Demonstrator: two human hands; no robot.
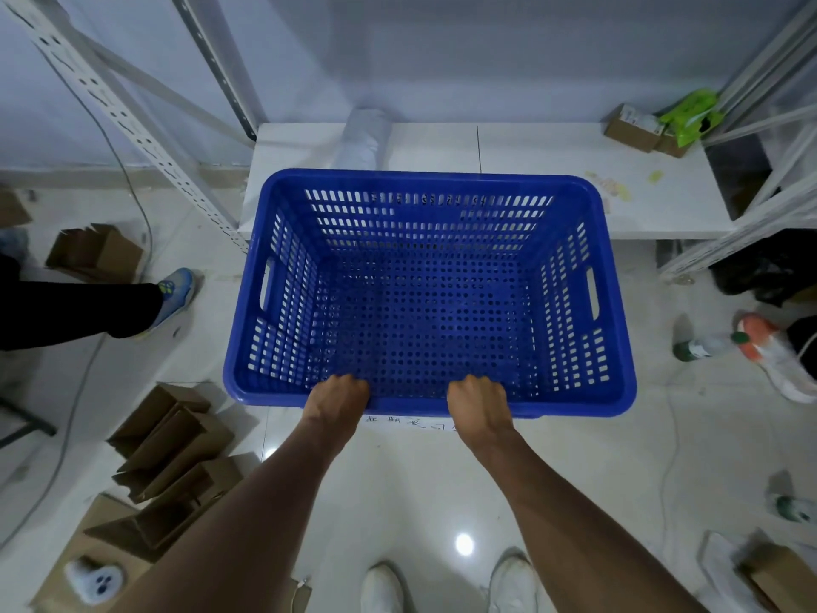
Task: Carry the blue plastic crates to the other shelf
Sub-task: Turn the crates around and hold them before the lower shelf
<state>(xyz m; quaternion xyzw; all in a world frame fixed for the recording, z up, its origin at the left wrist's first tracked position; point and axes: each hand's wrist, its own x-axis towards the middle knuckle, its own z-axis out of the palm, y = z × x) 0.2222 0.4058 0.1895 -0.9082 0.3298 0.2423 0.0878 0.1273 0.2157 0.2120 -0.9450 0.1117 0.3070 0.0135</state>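
An empty blue plastic crate (424, 258) with perforated walls and floor fills the middle of the head view. Its far end lies over the front of a low white shelf (552, 170); its near end hangs over the floor. My left hand (338, 398) grips the near rim left of centre, fingers curled over the edge. On the same rim, right of centre, my right hand (477, 402) holds on likewise. A white label with handwriting shows under the near rim.
Metal shelf uprights (132, 126) flank the white shelf. Open cardboard boxes (172, 453) litter the floor on the left. Another person's leg and shoe (174, 294) stand left; a shoe (773, 356) and a bottle (703, 347) lie right. Small boxes and a green bag (687, 117) sit on the shelf.
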